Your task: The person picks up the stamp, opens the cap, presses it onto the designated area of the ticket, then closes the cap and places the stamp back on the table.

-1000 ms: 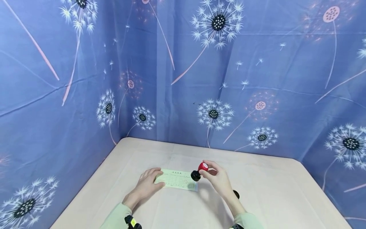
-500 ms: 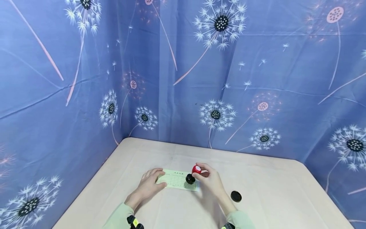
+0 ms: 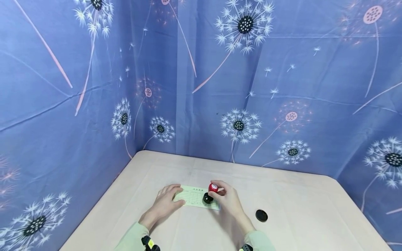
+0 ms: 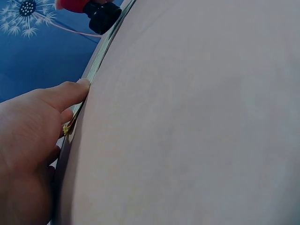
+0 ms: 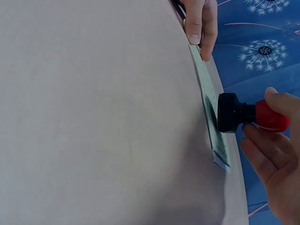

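A stamp with a red knob (image 3: 213,188) and a black round base (image 3: 207,198) is in my right hand (image 3: 231,201). Thumb and fingers pinch the knob. In the right wrist view the black base hangs close over the right part of a pale green pad of printed forms (image 5: 203,79), casting a shadow on it. At the pad's left end, my left hand (image 3: 164,203) rests with fingers spread, thumb (image 4: 77,91) and fingertips pressing its edge. A small gold-coloured bit (image 4: 66,130) shows by those fingers in the left wrist view.
To the right of my right hand a round black cap (image 3: 261,215) lies on the pale tabletop (image 3: 298,205). Blue curtains (image 3: 194,115) with dandelion prints rise behind the table and along its left side.
My right hand has carried the stamp left and down, close over the pad's right part. The black cap, partly hidden by the arm before, shows fully. My left hand stays at the pad.
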`<state>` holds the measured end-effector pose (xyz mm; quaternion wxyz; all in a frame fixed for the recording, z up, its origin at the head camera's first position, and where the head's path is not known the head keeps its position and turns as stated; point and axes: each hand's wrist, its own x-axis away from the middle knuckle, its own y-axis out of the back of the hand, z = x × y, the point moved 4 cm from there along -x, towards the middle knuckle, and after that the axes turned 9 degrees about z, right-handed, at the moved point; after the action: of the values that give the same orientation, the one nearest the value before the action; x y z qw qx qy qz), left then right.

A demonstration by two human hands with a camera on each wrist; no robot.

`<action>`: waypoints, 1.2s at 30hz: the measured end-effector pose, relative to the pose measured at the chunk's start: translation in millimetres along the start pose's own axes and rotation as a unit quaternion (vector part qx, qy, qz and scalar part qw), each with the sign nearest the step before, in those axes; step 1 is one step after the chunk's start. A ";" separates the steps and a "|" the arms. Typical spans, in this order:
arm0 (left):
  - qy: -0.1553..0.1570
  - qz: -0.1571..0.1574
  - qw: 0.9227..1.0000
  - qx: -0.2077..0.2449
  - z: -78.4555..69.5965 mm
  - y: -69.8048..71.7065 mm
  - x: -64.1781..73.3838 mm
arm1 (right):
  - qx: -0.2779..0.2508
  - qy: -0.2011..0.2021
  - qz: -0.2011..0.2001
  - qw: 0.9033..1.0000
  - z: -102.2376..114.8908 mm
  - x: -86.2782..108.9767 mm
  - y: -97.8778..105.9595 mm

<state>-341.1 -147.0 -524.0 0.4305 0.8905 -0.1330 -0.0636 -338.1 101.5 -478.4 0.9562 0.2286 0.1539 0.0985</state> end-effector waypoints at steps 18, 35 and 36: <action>-0.002 0.001 1.000 0.009 0.0 0.3 0.3 | 0.005 0.021 -0.030 0.999 -5.4 0.3 -3.2; -0.001 0.004 1.000 0.022 2.1 -0.8 -0.2 | 0.007 0.032 -0.011 0.999 4.1 0.8 -15.1; -0.001 0.004 1.000 0.024 2.0 -0.7 0.2 | 0.007 0.030 -0.010 0.999 4.5 1.3 -15.6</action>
<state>-341.3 -148.1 -525.8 0.4095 0.8998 -0.1383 -0.0596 -333.5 86.4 -482.2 0.9506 0.2306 0.1850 0.0949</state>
